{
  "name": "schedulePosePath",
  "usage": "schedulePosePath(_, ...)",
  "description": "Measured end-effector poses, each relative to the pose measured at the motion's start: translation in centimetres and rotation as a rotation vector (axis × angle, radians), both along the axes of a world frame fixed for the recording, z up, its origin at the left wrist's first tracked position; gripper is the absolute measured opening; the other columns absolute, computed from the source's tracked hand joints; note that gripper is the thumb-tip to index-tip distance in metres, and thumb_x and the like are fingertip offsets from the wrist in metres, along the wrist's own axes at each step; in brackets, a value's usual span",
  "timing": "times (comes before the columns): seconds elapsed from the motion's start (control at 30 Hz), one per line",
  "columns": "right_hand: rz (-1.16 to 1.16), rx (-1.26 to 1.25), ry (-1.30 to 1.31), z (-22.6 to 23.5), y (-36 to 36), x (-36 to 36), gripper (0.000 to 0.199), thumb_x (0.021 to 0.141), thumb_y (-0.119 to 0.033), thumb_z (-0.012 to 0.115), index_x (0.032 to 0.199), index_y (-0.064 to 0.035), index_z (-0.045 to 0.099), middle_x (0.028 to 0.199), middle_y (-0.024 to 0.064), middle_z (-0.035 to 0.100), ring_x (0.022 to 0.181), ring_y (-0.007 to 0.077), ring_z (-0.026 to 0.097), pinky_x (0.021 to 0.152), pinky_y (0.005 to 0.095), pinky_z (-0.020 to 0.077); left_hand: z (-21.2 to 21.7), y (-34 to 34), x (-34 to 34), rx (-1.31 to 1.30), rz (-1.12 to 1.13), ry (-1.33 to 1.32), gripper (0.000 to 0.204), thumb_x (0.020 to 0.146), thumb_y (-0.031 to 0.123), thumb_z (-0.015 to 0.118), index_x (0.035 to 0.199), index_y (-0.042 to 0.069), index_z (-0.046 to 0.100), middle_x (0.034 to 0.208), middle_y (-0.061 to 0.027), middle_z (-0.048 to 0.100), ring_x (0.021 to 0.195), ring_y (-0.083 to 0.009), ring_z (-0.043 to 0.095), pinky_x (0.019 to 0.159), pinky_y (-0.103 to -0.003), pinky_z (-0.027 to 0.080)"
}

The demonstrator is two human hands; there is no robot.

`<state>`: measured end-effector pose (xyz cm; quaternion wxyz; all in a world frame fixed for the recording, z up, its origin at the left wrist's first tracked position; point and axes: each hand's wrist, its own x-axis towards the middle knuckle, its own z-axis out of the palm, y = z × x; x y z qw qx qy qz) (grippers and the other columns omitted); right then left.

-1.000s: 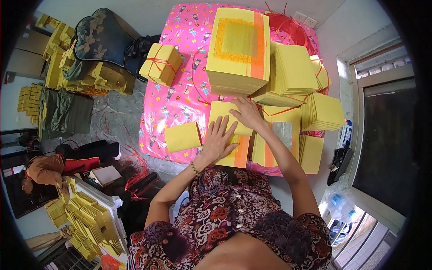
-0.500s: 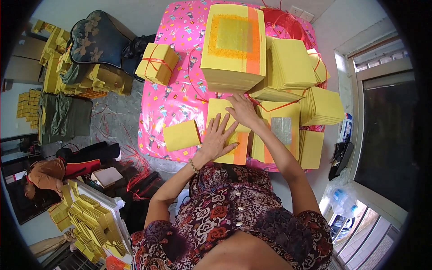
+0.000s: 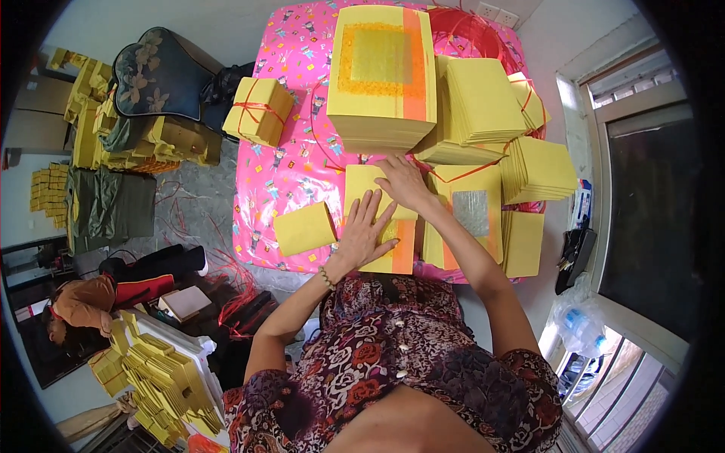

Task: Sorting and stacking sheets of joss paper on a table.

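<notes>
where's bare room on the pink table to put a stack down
Bare pink cloth lies on the left half, between the tied bundle, the tall stack and the loose yellow pad. The right half is crowded with yellow stacks, and both hands press the sheets at the front.

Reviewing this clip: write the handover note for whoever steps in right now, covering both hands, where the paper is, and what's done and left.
Left hand: flat, fingers spread, pressing the yellow paper sheet in front of the person.
Right hand: palm down on the same sheet's far edge.
Around: tall yellow stack behind, small yellow pad to the left, foil-centred sheet to the right, all on the pink tablecloth.
Done: one bundle tied with red string.
Left: loose stacks remain untied.
</notes>
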<state>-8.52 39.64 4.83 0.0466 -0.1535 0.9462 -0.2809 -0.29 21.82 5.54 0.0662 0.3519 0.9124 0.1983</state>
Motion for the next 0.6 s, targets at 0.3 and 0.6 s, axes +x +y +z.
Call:
schedulePosePath(0.3, -0.011, 0.021, -0.052, 0.26, -0.32, -0.07, 0.037, 0.086, -0.022, 0.066, 0.119, -0.0081, 0.057, 0.124, 0.0144, 0.052, 0.121, 0.0339, 0.05, 0.1, 0.0514, 0.0407, -0.24, -0.07, 0.1, -0.014, 0.008, 0.003, 0.08, 0.088, 0.057, 0.056, 0.152, 0.014, 0.031, 0.155, -0.027, 0.02, 0.144, -0.0435, 0.018, 0.116, -0.056, 0.017)
schedulePosePath(0.6, -0.013, 0.025, -0.028, 0.25, -0.23, 0.31, 0.04, 0.086, -0.022, 0.065, 0.122, -0.0073, 0.055, 0.126, 0.0161, 0.052, 0.12, 0.0349, 0.051, 0.1, 0.0527, 0.0398, -0.17, -0.06, 0.02, -0.012, 0.001, -0.001, 0.08, 0.088, 0.057, 0.056, 0.151, 0.015, 0.032, 0.156, -0.0262, 0.02, 0.145, -0.0427, 0.018, 0.116, -0.056, 0.017)
